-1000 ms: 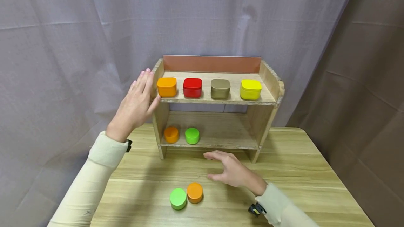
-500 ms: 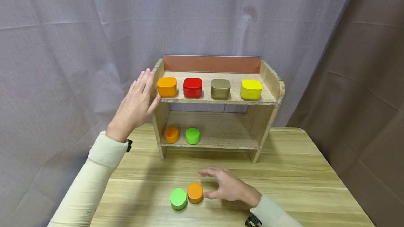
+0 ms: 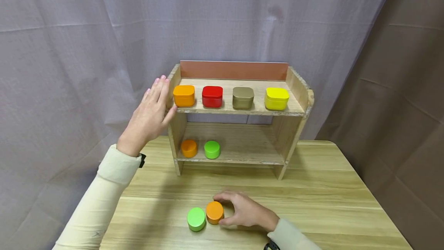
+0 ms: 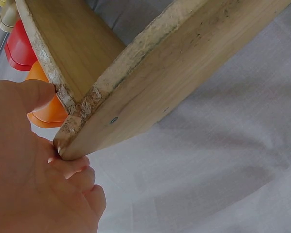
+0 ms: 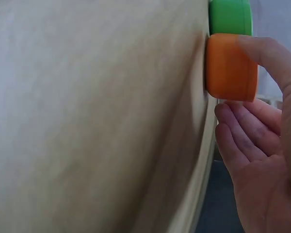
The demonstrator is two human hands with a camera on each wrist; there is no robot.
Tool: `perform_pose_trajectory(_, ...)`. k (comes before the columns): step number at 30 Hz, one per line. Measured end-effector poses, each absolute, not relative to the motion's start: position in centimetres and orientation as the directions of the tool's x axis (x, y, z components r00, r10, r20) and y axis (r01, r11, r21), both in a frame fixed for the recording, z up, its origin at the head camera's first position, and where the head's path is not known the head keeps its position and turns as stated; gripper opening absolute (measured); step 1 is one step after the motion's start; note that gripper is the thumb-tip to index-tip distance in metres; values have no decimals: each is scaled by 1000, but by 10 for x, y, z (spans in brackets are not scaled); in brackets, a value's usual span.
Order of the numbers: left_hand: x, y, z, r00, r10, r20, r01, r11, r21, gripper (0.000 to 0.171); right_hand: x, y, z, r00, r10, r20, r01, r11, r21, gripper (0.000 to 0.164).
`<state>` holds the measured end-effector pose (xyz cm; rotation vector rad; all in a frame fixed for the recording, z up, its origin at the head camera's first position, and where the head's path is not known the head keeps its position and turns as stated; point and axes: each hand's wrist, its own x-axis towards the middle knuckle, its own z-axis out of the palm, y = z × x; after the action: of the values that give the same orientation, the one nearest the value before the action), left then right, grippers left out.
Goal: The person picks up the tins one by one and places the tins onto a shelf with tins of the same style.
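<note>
In the head view my left hand grips the left side of a small two-tier wooden shelf. Its thumb lies at the front edge and its fingers run along the outer side panel, as the left wrist view shows. Down on the table, my right hand curls around an orange round container, thumb on the near side and a finger on the far side. A light green round container stands just left of the orange one. The right wrist view shows my thumb overlapping the orange container's side.
Along the upper tier stand rounded-square containers: orange, red, olive and yellow. The lower tier bears an orange round container and a green round container at its left. Grey curtains hang behind the wooden table.
My right hand has come down and leftward from in front of the shelf to the orange round container on the table. My left hand stays at the shelf's side.
</note>
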<state>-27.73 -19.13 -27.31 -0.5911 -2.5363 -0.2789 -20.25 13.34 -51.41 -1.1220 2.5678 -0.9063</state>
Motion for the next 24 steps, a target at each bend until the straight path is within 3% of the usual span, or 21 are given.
perform_pose_trajectory(24, -278, -192, -273, -768, 351, 536, 461, 884, 82, 78, -208, 135, -510, -679, -729, 85, -586, 469, -661, 58)
